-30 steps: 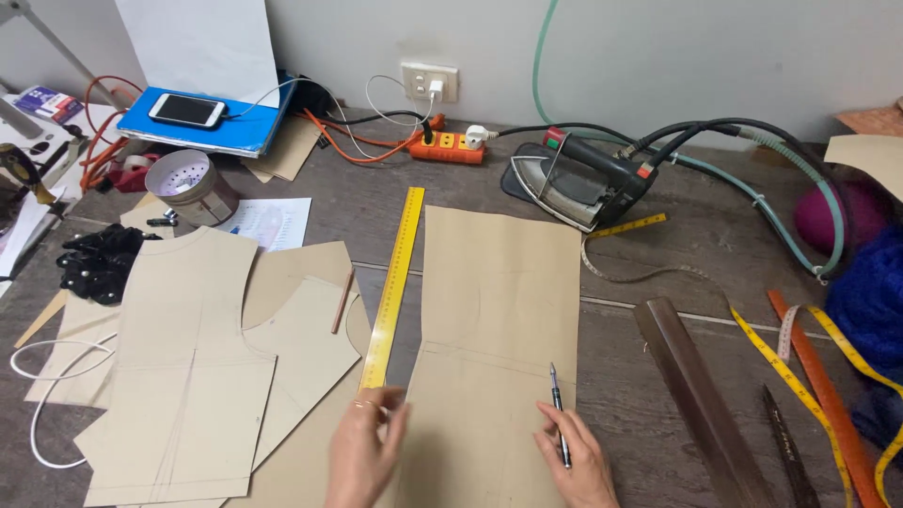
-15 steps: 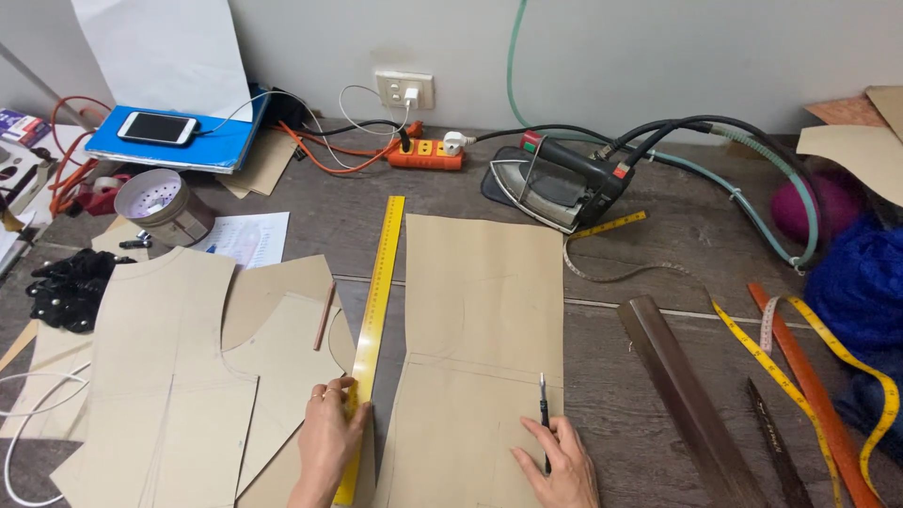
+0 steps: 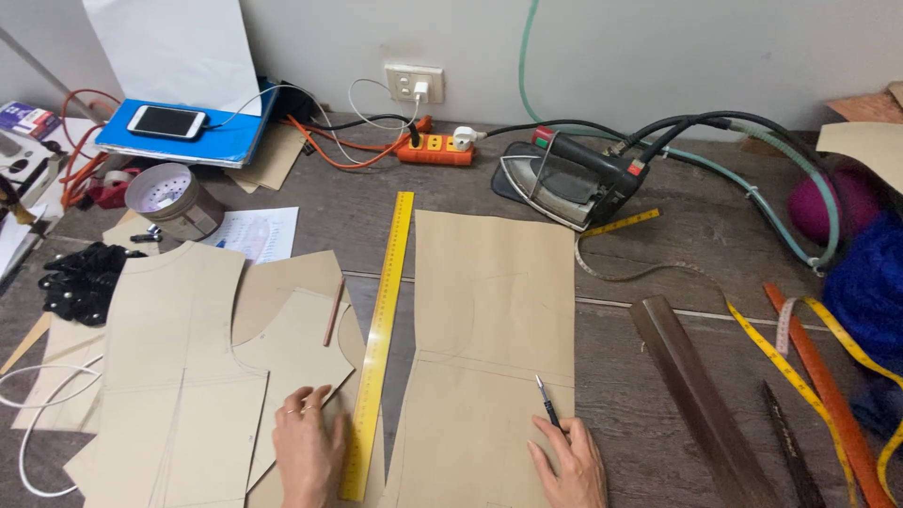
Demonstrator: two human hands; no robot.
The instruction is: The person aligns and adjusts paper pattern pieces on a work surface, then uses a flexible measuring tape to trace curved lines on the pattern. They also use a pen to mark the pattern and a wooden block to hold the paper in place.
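- Grey wooden worktable (image 3: 715, 235) fills the view.
- Pale plaster wall (image 3: 658, 47) runs along 12 o'clock.
- White wall socket (image 3: 414, 83) at 12 o'clock.

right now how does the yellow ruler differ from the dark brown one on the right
The yellow ruler is bright, with printed marks, and lies nearly straight up the table beside the brown paper pattern; the dark brown ruler looks plain and lies slanted, apart from the paper. The left hand rests beside the yellow ruler's near end; no hand touches the dark brown ruler. The right hand holds a pen. Both are long, flat and straight.
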